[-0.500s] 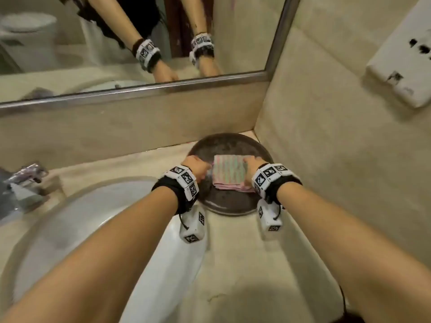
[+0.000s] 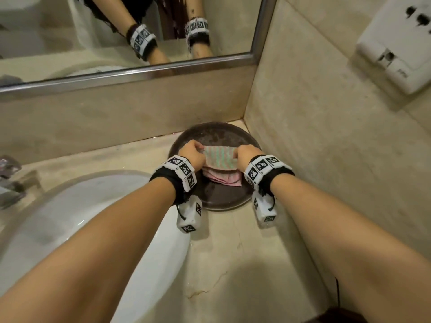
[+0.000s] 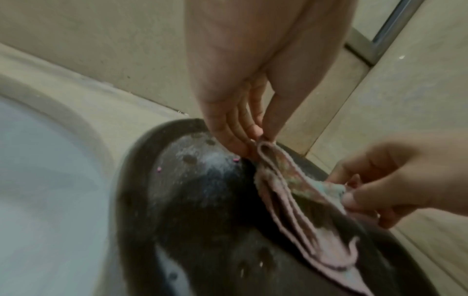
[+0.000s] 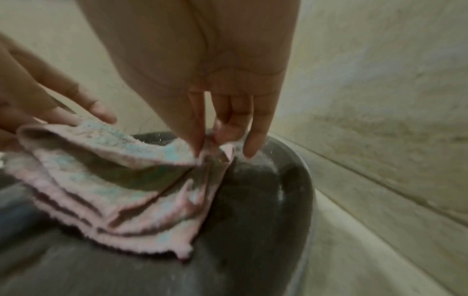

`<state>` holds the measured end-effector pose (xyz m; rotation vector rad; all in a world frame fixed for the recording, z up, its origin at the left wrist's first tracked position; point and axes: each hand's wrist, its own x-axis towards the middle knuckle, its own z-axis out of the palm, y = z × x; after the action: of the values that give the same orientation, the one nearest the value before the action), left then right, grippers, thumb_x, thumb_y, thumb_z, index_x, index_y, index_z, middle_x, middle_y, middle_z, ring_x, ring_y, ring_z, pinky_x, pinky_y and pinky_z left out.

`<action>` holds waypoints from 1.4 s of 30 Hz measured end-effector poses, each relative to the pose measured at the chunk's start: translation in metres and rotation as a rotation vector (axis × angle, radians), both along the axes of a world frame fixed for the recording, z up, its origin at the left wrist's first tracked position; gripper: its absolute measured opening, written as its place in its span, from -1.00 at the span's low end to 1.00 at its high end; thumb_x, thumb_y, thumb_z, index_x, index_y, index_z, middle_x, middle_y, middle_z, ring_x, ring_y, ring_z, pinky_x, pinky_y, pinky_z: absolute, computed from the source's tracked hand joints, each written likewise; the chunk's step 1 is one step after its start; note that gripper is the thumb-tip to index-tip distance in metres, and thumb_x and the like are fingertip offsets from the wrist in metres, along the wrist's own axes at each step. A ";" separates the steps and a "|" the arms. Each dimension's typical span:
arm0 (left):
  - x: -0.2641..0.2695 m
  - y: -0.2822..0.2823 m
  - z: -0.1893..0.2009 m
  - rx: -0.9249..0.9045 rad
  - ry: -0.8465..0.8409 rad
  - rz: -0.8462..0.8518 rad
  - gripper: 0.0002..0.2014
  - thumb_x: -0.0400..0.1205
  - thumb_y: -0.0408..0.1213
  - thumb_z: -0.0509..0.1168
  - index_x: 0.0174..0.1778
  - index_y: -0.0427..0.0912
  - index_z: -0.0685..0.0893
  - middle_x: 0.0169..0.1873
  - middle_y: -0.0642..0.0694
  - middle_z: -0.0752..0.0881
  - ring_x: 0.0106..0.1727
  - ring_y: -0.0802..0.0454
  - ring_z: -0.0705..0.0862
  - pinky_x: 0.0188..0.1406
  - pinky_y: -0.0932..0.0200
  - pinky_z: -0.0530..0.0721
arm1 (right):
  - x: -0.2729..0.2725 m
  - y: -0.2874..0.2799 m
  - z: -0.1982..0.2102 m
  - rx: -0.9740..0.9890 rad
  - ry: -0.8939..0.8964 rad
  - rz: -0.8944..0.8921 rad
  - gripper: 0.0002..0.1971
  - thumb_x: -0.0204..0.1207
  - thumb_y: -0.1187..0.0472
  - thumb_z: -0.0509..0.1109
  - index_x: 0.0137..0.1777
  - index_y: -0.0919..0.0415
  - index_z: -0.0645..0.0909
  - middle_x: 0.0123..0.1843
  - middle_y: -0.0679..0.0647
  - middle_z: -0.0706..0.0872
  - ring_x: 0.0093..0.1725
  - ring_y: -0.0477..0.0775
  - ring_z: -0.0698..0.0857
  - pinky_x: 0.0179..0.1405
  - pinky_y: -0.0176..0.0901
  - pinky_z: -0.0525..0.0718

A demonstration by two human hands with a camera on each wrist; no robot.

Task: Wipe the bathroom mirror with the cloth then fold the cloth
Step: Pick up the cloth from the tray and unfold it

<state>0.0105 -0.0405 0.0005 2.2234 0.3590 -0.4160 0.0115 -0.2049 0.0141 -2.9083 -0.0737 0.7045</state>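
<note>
A pink and green striped cloth (image 2: 220,159) hangs in folds over a dark round tray (image 2: 217,197) in the counter's back right corner. My left hand (image 2: 192,155) pinches the cloth's left end, thumb against fingers, as the left wrist view shows at the cloth (image 3: 283,180) and hand (image 3: 255,138). My right hand (image 2: 246,157) pinches the right end; in the right wrist view its fingertips (image 4: 200,148) clamp the cloth (image 4: 121,180) above the tray (image 4: 266,200). The cloth's lower layers rest on the tray. The mirror (image 2: 105,31) lines the back wall and reflects both wrists.
A white sink basin (image 2: 81,229) lies left of the tray, with a metal tap (image 2: 9,169) at the far left. Beige stone walls close the corner behind and to the right. A white socket plate (image 2: 396,47) hangs on the right wall. Beige counter (image 2: 233,264) runs toward me.
Both hands have lifted the cloth's upper part off the tray; it lay flat half a second ago and now hangs between them with layers drooping.
</note>
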 end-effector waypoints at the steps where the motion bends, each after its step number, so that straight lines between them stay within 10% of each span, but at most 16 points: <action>1: 0.002 0.001 0.006 -0.034 -0.012 -0.017 -0.79 0.52 -0.44 0.29 0.04 -0.13 0.61 0.06 -0.14 0.67 0.04 -0.12 0.64 -0.07 0.20 0.52 | 0.002 0.000 0.006 0.027 -0.051 -0.026 -0.69 0.54 0.43 0.19 0.20 0.27 0.65 0.20 0.24 0.71 0.09 0.29 0.71 0.05 -0.02 0.69; 7: 0.016 0.020 0.057 -0.207 -0.021 0.006 -0.61 0.52 -0.64 0.09 -0.43 -0.09 0.61 -0.47 -0.18 0.58 -0.54 -0.04 0.48 -0.61 0.25 0.52 | 0.007 0.007 0.052 0.302 -0.381 -0.197 -0.76 0.64 0.23 0.18 0.14 0.33 0.62 0.28 0.29 0.49 0.31 0.29 0.47 0.32 -0.05 0.41; 12: 0.016 0.040 0.109 -0.230 -0.118 -0.034 -0.62 0.59 -0.63 0.04 -0.34 -0.12 0.61 -0.46 -0.17 0.53 -0.50 -0.02 0.51 -0.59 0.30 0.49 | 0.003 0.024 0.101 0.665 -0.372 -0.398 -0.81 0.71 0.24 0.07 -0.16 0.15 0.34 -0.35 -0.03 0.36 -0.09 0.06 0.43 -0.18 -0.23 0.27; 18: -0.005 0.056 0.181 -0.371 -0.253 -0.136 -0.79 0.60 -0.47 0.30 -0.32 -0.13 0.63 -0.56 -0.02 0.56 -0.57 0.16 0.45 -0.71 0.42 0.37 | -0.010 0.046 0.181 0.718 -0.553 -0.385 -0.80 0.69 0.26 0.07 0.13 0.36 0.45 -0.08 0.13 0.48 0.00 0.05 0.43 -0.01 -0.11 0.39; 22: -0.022 0.075 0.228 -0.367 -0.351 -0.232 -0.85 0.49 -0.48 0.44 -0.06 -0.23 0.71 -0.43 0.00 0.64 -0.59 0.25 0.53 -0.60 0.40 0.46 | -0.024 0.059 0.231 0.711 -0.594 -0.316 -0.87 0.64 0.20 0.21 -0.12 0.18 0.37 -0.31 -0.08 0.38 -0.06 0.03 0.44 -0.08 -0.22 0.32; 27: -0.036 0.093 0.274 -0.268 -0.538 -0.169 -0.83 0.60 -0.49 0.28 0.01 -0.34 0.75 -0.83 0.20 0.54 -0.82 0.33 0.41 -0.82 0.51 0.30 | -0.049 0.076 0.266 0.630 -0.599 -0.133 -0.79 0.50 0.26 0.41 -0.22 0.10 0.41 -0.30 -0.01 0.50 -0.11 0.03 0.51 -0.12 -0.19 0.41; 31: -0.045 0.104 0.300 -0.159 -0.605 -0.160 -0.84 0.61 -0.40 0.28 -0.01 -0.27 0.77 -0.52 -0.01 0.62 -0.66 0.18 0.45 -0.68 0.38 0.36 | -0.078 0.092 0.279 0.760 -0.462 -0.108 -0.81 0.57 0.08 0.36 -0.21 0.13 0.50 -0.37 0.01 0.54 -0.38 -0.04 0.54 -0.46 -0.33 0.57; 36: -0.054 0.113 0.314 -0.138 -0.640 -0.283 -0.82 0.65 -0.38 0.22 0.02 -0.28 0.73 -0.33 -0.13 0.63 -0.52 0.17 0.47 -0.58 0.38 0.43 | -0.086 0.110 0.286 0.917 -0.296 -0.107 -0.64 0.68 -0.02 0.15 -0.16 0.22 0.62 -0.39 0.05 0.73 -0.41 -0.10 0.72 -0.29 -0.29 0.65; 38: -0.058 0.113 0.323 -0.164 -0.667 -0.358 -0.81 0.67 -0.44 0.17 0.05 -0.31 0.69 -0.43 -0.03 0.56 -0.66 0.31 0.48 -0.72 0.56 0.32 | -0.078 0.111 0.286 0.853 -0.431 -0.018 -0.85 0.58 0.21 0.36 0.07 0.26 0.59 -0.13 0.13 0.73 -0.17 -0.07 0.72 -0.14 -0.26 0.66; 42: -0.061 0.115 0.340 -0.274 -0.629 -0.437 -0.84 0.69 -0.47 0.13 -0.02 -0.25 0.61 -0.45 -0.05 0.52 -0.69 0.35 0.46 -0.72 0.54 0.32 | -0.059 0.117 0.297 0.792 -0.301 0.117 -0.36 0.44 0.28 0.50 0.50 0.21 0.34 0.39 0.17 0.55 0.39 0.12 0.52 0.46 0.03 0.46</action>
<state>-0.0505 0.0743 0.3407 2.0220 -0.4949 0.0279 -0.0471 -0.0875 0.3112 -2.2184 -0.4462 0.1673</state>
